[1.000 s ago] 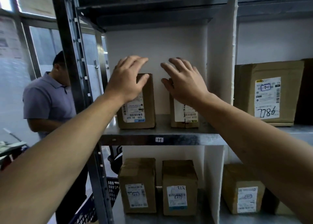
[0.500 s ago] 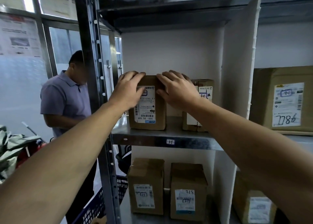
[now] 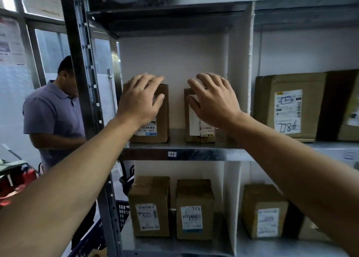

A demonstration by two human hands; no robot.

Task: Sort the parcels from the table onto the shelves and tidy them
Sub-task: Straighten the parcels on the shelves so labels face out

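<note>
The left grip lies flat on the upper front of a small brown parcel. Its fingers are spread and nearly straight over the top edge, and the thumb rests on the front face, so it is released and presses rather than clasps. The right grip is likewise released, fingers fanned across the top of a second small parcel; whether it touches the cardboard cannot be told. Both parcels stand upright and apart on the metal shelf marked "H", left of a white divider. Beyond the divider sits a larger parcel with a handwritten label. On the shelf below stand three more boxes. At the left, beside the rack's upright, stands another person in a greyish-purple polo shirt.
</note>
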